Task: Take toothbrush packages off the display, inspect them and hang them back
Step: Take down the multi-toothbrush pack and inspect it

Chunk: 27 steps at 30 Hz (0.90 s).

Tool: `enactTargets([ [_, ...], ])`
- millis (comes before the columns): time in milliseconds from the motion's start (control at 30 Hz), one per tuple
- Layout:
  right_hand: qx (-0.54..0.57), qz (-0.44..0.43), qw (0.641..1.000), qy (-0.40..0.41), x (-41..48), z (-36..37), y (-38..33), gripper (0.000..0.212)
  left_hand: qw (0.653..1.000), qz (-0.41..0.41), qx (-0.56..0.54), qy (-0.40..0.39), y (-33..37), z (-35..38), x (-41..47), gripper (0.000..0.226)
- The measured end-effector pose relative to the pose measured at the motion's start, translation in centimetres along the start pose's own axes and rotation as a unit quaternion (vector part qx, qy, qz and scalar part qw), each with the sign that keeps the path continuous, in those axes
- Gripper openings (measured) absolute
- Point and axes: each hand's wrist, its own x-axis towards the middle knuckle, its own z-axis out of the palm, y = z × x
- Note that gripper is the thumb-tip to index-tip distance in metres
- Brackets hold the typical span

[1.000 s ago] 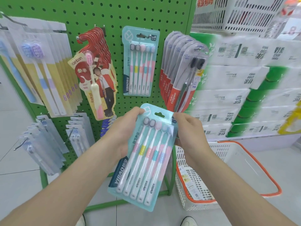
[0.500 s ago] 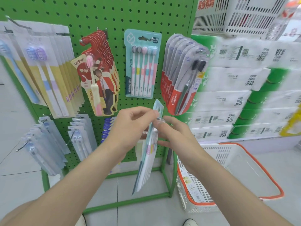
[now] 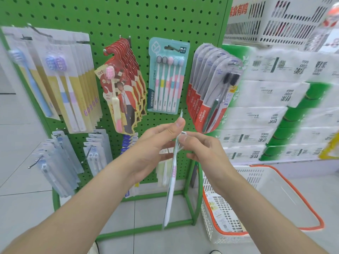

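The toothbrush package (image 3: pixel 171 180) is held edge-on to the camera in front of the green pegboard (image 3: pixel 128 19), so that only its thin side is seen; its upper tip stands just above the fingertips and its lower end hangs down and slightly left, well clear of the floor. It is pinched near the top by the left hand (image 3: pixel 154 149) — the thumb is laid on the near face, the fingers are curled behind it; from the other side it is gripped just below by the right hand (image 3: pixel 203 151), whose thumb is pressed to the edge and whose fingers are bent inward. The package thus lies between the two hands, with most of its length hanging below them.

Directly above and behind, a teal five-brush pack (image 3: pixel 167 77) is hung on its hook; a row of Colgate packs (image 3: pixel 207 99) is hung to its right, and red card packs (image 3: pixel 124 92) to its left; yellow-backed packs (image 3: pixel 69 85) are seen further left, with pale blue packs (image 3: pixel 55 162) on the lower hooks. A white basket (image 3: pixel 256 176) with an orange rim is set on the floor at the right — stacked tissue packs (image 3: pixel 275 88) are piled behind it.
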Motion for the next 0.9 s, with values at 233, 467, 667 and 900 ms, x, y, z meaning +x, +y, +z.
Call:
enactTargets([
  [233,0.001,-0.021,0.999,-0.03,-0.1,0.2,0.3,0.072,0.998,0.004,-0.026,0.049,0.5,0.3,0.1,0.077],
  [467,-0.006,0.015,1.0,-0.026,0.0,1.0,0.9,0.068,0.996,-0.029,-0.048,0.067,0.2,0.0,0.5,0.08],
  [667,0.005,0.064,0.996,-0.056,0.2,0.9,1.1,0.059,0.99,-0.076,-0.059,0.1,0.3,0.1,0.5,0.054],
  [900,-0.023,0.137,0.981,-0.134,-0.4,0.2,0.5,0.057,0.978,-0.146,-0.085,0.126,-0.2,0.1,0.8,0.093],
])
